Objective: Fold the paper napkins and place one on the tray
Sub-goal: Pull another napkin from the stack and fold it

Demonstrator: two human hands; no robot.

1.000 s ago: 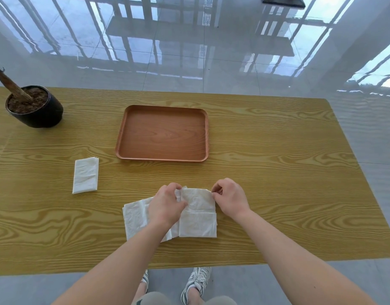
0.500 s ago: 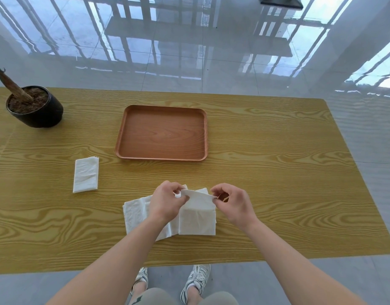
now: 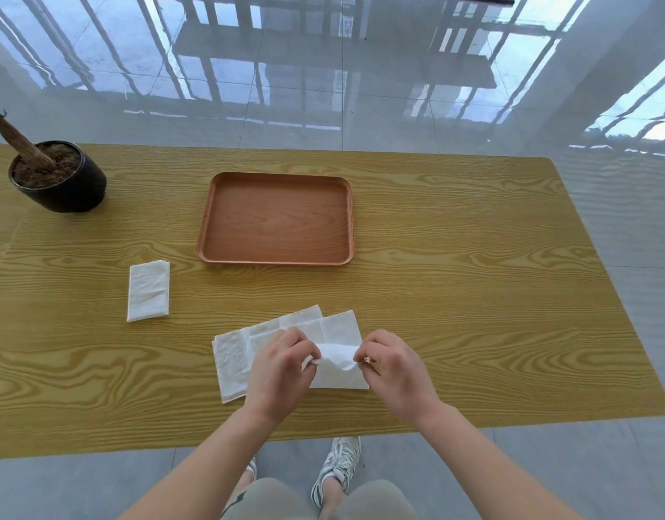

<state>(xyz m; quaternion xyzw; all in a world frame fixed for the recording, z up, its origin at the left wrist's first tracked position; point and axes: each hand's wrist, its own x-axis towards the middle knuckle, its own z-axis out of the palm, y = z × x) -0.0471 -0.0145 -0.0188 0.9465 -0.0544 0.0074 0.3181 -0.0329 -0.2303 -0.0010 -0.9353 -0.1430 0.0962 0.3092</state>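
Note:
A white paper napkin (image 3: 338,360) lies near the table's front edge, its far flap lifted and curled toward me. My left hand (image 3: 282,369) pinches that flap's left corner and my right hand (image 3: 394,365) pinches its right corner. Under it, sticking out to the left, lies another unfolded napkin (image 3: 233,354). A folded napkin (image 3: 148,290) rests by itself to the left. The brown wooden tray (image 3: 207,234) sits beyond my hands at the table's middle, with nothing on it.
A black plant pot (image 3: 73,189) with soil and a cut stem stands at the far left of the wooden table (image 3: 473,294). The table's front edge runs just below my wrists; my shoes and knees show under it.
Both hands have pulled the napkin's far edge up and back toward me, so the flap now curls over the lower half. The napkin's far part lies uncovered.

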